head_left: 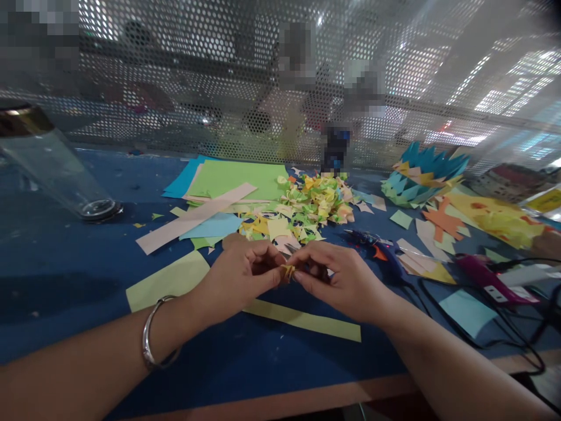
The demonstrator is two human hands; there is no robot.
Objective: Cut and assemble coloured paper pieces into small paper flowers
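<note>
Small yellow paper piece [288, 271]: pinched in the fingertips of left hand [241, 269] and right hand [344, 278], above blue table [210, 365]. Yellow strip [315, 323]: beneath hands. Paper-scrap pile [322, 199]: directly beyond. Glue gun [391, 263]: beside right hand, limiting clearance. Clear bottle [56, 169]: far left.

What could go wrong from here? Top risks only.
1. The small yellow paper piece, pinched between the left hand and right hand, might crease or tear.
2. If dropped, it could get lost among the cut paper pile just beyond the hands.
3. What looks like a blue glue gun lies near the right hand; if hot, it might burn.
</note>
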